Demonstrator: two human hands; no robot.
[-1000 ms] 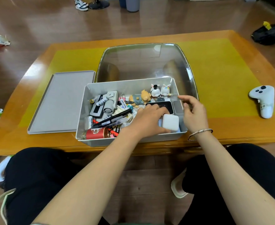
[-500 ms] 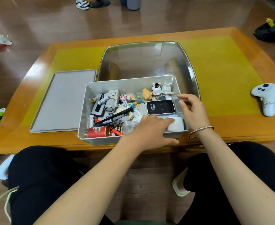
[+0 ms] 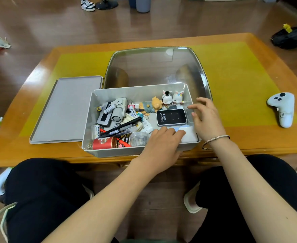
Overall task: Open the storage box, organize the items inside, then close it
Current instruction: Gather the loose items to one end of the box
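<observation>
Since a second ago, the white cube (image 3: 188, 134) has gone from the left hand (image 3: 163, 142) into the storage box (image 3: 140, 92) (near-right corner). Both hands lie relaxed, empty; the right hand (image 3: 205, 118) hovers over the right rim.

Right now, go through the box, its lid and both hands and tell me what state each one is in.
storage box: open, full of loose items, on the table edge.
grey lid: off, lying flat left of the box.
clear cover: off, behind the box.
left hand: fingers flat on the white block.
right hand: open, over the box's right wall.
</observation>
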